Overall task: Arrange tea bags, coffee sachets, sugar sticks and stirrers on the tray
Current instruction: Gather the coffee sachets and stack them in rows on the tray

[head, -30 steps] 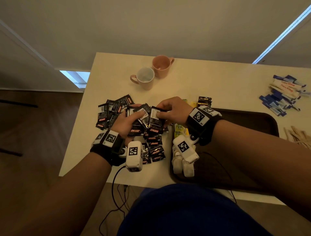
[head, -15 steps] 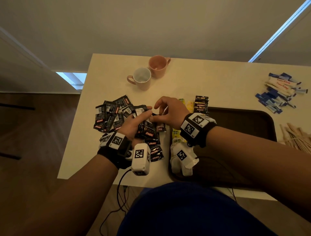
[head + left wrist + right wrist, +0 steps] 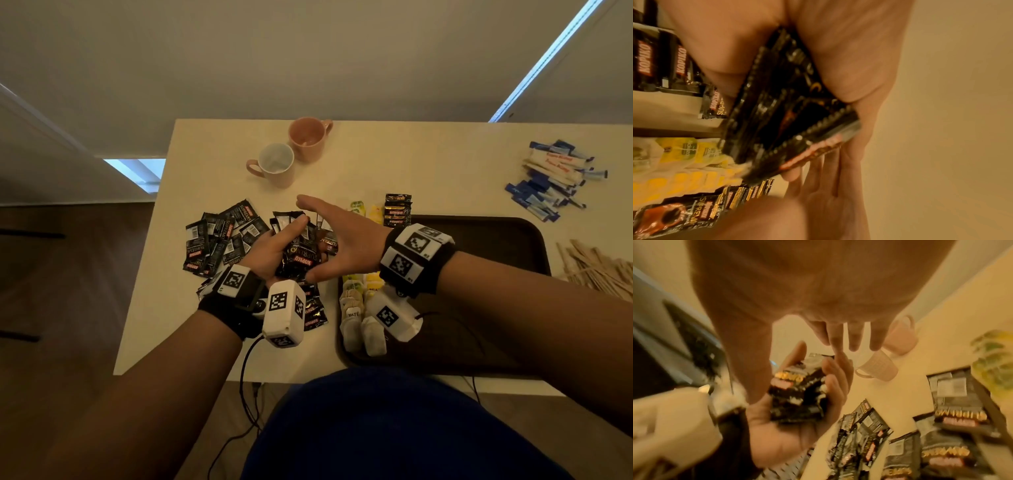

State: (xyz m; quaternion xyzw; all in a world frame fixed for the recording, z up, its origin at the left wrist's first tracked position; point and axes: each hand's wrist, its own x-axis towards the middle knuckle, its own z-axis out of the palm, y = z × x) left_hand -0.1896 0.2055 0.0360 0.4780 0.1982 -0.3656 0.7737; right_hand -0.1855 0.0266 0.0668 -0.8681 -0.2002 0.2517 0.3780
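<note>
My left hand [image 3: 274, 248] grips a stack of black coffee sachets [image 3: 297, 255] above the loose sachet pile [image 3: 219, 240] on the table. In the left wrist view the stack [image 3: 789, 113] sits between thumb and fingers. My right hand [image 3: 330, 236] is spread open just right of the stack, with straight fingers [image 3: 851, 337] over it and the thumb below. The dark tray [image 3: 496, 240] lies to the right. Tea bags [image 3: 358, 308] line its left side, and a small sachet stack [image 3: 397, 209] stands at its far left corner.
Two pink mugs [image 3: 277, 168] [image 3: 308, 138] stand at the back of the table. Sugar sticks [image 3: 551, 178] lie at the far right, with wooden stirrers [image 3: 596, 267] just right of the tray. A cable hangs off the table's near edge [image 3: 246, 363].
My right hand has gone from pinching at a sachet to spread open beside the stack. My left hand has gathered the sachets into an upright stack and raised it.
</note>
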